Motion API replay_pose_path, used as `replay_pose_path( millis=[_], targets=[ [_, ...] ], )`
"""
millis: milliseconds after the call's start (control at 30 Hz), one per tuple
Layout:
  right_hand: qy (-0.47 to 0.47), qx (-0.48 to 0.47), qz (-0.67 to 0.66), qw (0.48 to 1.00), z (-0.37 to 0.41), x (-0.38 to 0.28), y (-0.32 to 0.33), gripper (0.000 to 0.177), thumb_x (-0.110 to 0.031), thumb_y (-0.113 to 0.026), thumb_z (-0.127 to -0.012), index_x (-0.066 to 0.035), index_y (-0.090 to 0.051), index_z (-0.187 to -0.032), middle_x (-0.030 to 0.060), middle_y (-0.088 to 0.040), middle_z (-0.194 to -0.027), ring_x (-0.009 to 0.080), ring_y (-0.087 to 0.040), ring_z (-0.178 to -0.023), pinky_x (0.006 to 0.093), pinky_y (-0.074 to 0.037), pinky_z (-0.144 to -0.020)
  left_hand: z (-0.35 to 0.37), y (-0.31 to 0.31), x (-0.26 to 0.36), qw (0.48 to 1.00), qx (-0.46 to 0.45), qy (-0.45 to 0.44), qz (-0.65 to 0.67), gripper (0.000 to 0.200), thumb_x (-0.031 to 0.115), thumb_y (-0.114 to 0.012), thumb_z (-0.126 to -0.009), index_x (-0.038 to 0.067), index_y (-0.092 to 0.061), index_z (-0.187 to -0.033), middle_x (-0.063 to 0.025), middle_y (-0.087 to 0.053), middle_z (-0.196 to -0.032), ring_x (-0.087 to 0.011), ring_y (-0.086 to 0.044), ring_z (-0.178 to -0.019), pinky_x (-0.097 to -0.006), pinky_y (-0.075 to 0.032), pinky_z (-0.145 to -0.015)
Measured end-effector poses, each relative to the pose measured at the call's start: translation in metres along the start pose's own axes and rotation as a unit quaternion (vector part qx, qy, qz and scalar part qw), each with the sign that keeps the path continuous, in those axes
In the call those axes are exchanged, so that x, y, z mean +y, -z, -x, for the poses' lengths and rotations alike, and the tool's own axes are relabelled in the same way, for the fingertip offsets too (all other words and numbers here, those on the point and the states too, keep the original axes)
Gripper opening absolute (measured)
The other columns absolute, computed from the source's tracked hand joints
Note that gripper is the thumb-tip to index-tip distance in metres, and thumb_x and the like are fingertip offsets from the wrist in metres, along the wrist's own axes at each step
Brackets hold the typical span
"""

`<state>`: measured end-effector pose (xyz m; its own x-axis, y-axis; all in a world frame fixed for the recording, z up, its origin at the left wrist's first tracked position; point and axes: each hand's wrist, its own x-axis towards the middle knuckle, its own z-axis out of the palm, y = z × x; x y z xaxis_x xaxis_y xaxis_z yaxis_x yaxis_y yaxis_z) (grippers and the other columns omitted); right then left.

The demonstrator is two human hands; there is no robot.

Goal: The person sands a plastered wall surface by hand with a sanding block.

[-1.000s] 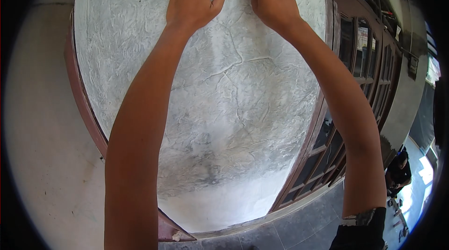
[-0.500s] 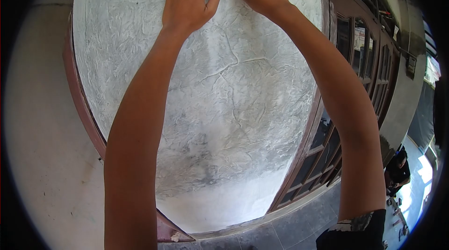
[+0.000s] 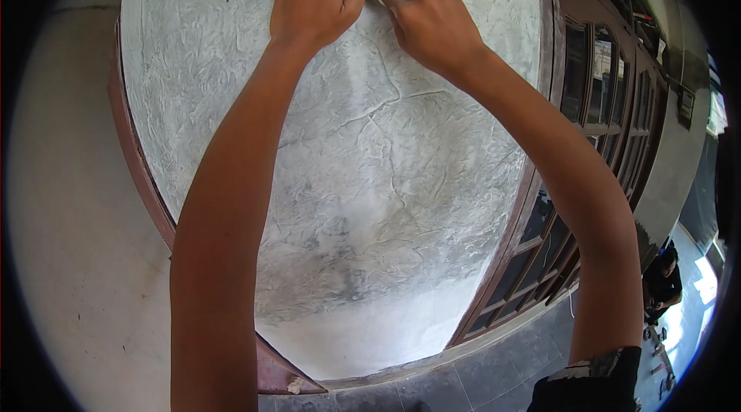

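Observation:
A grey-white wall [image 3: 340, 180] with rough, streaky plaster and branching cracks fills the middle of the view. My left hand [image 3: 315, 3] lies against its upper part, fingers stretched upward and thumb apart, with the fingertips near the top edge of the picture. Just to the right, my right hand [image 3: 434, 22] is curled close to the wall, knuckles up. From under its thumb side pokes the tip of a small dark blade [image 3: 373, 1], touching or very near the plaster; the rest is hidden by the hand. A thin crack runs down between the two hands.
A brown door with glass panes [image 3: 594, 96] stands to the right. Brown trim [image 3: 137, 134] edges the wall at left. Grey floor tiles [image 3: 440, 389] lie below. At far right a person [image 3: 662, 285] in dark clothes sits near small items on the floor.
My right hand has moved down the wall from the top edge, with the dark blade now lower and beside the left thumb. My left hand stays nearly in place.

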<state>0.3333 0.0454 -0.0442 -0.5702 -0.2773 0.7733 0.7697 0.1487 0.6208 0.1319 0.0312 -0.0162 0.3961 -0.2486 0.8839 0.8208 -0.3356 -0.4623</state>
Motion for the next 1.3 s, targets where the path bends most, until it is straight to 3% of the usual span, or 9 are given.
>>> replay_pose_path(
  millis=[167, 200, 267, 367, 500, 667, 833, 967, 1300],
  targets=[
    [-0.038, 0.010, 0.010, 0.999, -0.031, 0.020, 0.000, 0.028, -0.009, -0.068, -0.091, -0.002, -0.068, -0.118, 0.0233, -0.063, -0.137, 0.0334, -0.068, -0.120, 0.0447, -0.053, -0.105, -0.002, 0.001, 0.001, 1.000, -0.002, -0.005, -0.008, 0.044, 0.016, -0.051, -0.097, -0.003, -0.064, -0.134, -0.0187, -0.059, -0.147, -0.0333, -0.048, -0.144, -0.0513, -0.030, -0.123],
    [-0.050, 0.133, 0.005, 0.990, -0.047, 0.031, -0.015, 0.023, -0.012, -0.052, -0.100, 0.001, -0.070, -0.100, 0.0250, -0.069, -0.116, 0.0355, -0.070, -0.101, 0.0466, -0.056, -0.090, -0.001, 0.000, 0.002, 1.000, -0.004, -0.005, -0.008, 0.044, 0.016, -0.051, -0.097, -0.003, -0.064, -0.134, -0.0187, -0.059, -0.147, -0.0333, -0.048, -0.144, -0.0513, -0.030, -0.123],
    [-0.143, -0.094, -0.039, 0.985, -0.064, 0.026, -0.001, 0.026, -0.014, -0.051, -0.102, 0.000, -0.071, -0.111, 0.0242, -0.067, -0.128, 0.0367, -0.067, -0.115, 0.0502, -0.052, -0.102, -0.002, 0.001, 0.000, 1.000, 0.005, -0.017, -0.007, 0.044, 0.017, -0.051, -0.097, -0.004, -0.064, -0.134, -0.0191, -0.059, -0.147, -0.0335, -0.048, -0.144, -0.0513, -0.030, -0.123],
    [-0.062, -0.055, -0.006, 0.997, -0.014, 0.006, 0.009, 0.029, -0.010, -0.067, -0.092, -0.005, -0.069, -0.121, 0.0210, -0.064, -0.138, 0.0339, -0.069, -0.118, 0.0453, -0.052, -0.106, 0.001, 0.001, -0.003, 1.000, -0.005, -0.013, 0.016, 0.044, 0.017, -0.051, -0.097, -0.004, -0.064, -0.134, -0.0190, -0.059, -0.148, -0.0332, -0.048, -0.145, -0.0508, -0.030, -0.123],
    [0.016, 0.061, 0.011, 0.998, 0.009, 0.015, 0.000, 0.031, -0.009, -0.065, -0.088, -0.003, -0.070, -0.118, 0.0223, -0.066, -0.126, 0.0341, -0.068, -0.117, 0.0436, -0.053, -0.103, -0.004, 0.002, 0.002, 1.000, 0.000, 0.013, 0.012, 0.045, 0.017, -0.051, -0.097, -0.005, -0.063, -0.134, -0.0189, -0.057, -0.149, -0.0323, -0.047, -0.145, -0.0504, -0.030, -0.123],
    [-0.155, -0.103, -0.053, 0.981, -0.043, 0.028, 0.007, 0.033, -0.014, -0.062, -0.097, -0.006, -0.070, -0.128, 0.0164, -0.063, -0.142, 0.0349, -0.068, -0.117, 0.0425, -0.055, -0.103, 0.000, -0.001, 0.000, 1.000, -0.006, 0.009, -0.001, 0.045, 0.017, -0.051, -0.097, -0.005, -0.064, -0.134, -0.0193, -0.057, -0.149, -0.0320, -0.047, -0.145, -0.0501, -0.029, -0.124],
    [0.011, 0.067, -0.005, 0.998, 0.028, -0.003, 0.010, 0.028, -0.009, -0.067, -0.090, -0.002, -0.070, -0.117, 0.0140, -0.070, -0.119, 0.0316, -0.072, -0.105, 0.0427, -0.053, -0.102, -0.002, -0.001, 0.001, 1.000, -0.018, 0.006, -0.012, 0.047, 0.016, -0.051, -0.097, -0.004, -0.060, -0.139, -0.0184, -0.054, -0.153, -0.0318, -0.044, -0.147, -0.0500, -0.027, -0.125],
    [-0.146, -0.086, -0.037, 0.985, -0.033, 0.034, 0.013, 0.035, -0.012, -0.064, -0.096, -0.007, -0.070, -0.130, 0.0109, -0.064, -0.142, 0.0317, -0.067, -0.121, 0.0433, -0.053, -0.106, -0.008, 0.000, 0.001, 0.998, -0.042, -0.014, -0.048, 0.050, 0.015, -0.049, -0.098, -0.003, -0.054, -0.145, -0.0172, -0.049, -0.157, -0.0310, -0.040, -0.150, -0.0499, -0.024, -0.126],
    [-0.052, -0.005, 0.010, 0.999, -0.013, 0.032, 0.007, 0.039, -0.009, -0.069, -0.093, -0.010, -0.069, -0.132, 0.0137, -0.060, -0.147, 0.0306, -0.063, -0.129, 0.0442, -0.052, -0.107, -0.023, 0.001, -0.013, 0.999, -0.030, -0.022, -0.035, 0.048, 0.011, -0.045, -0.099, -0.002, -0.056, -0.144, -0.0171, -0.052, -0.155, -0.0320, -0.041, -0.149, -0.0496, -0.026, -0.126]
  ],
)
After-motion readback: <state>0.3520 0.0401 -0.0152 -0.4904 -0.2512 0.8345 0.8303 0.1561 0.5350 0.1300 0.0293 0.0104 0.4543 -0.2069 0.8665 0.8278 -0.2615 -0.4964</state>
